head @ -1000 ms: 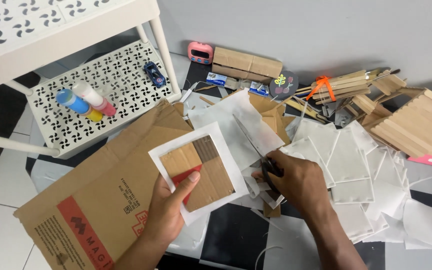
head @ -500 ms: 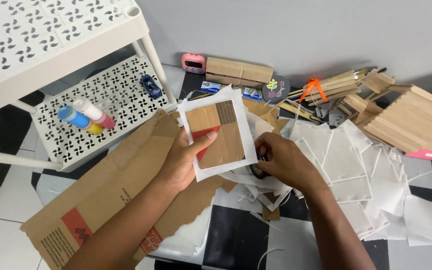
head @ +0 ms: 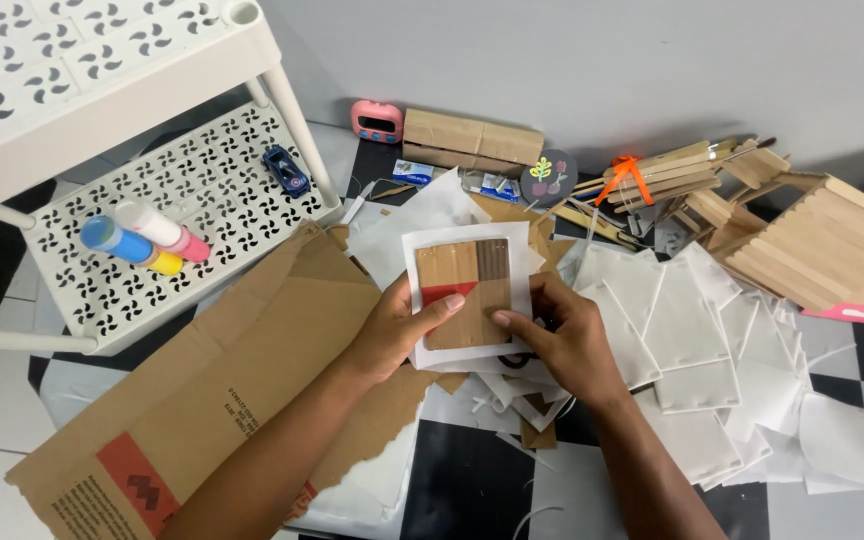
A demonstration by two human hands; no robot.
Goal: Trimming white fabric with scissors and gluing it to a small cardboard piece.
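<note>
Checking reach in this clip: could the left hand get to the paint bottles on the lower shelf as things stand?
Probably yes, once freed. The left hand now grips the white-framed cardboard square together with the right hand; the paint bottles lie uncovered on the open white shelf to its left.

You hold a white-framed cardboard square (head: pixel 469 292) between both hands, your left hand (head: pixel 397 330) gripping its lower left edge and your right hand (head: pixel 562 335) its lower right. Beneath lie white paper squares (head: pixel 687 330), torn brown cardboard (head: pixel 222 390), and a white perforated shelf (head: pixel 202 200) at left.
</note>
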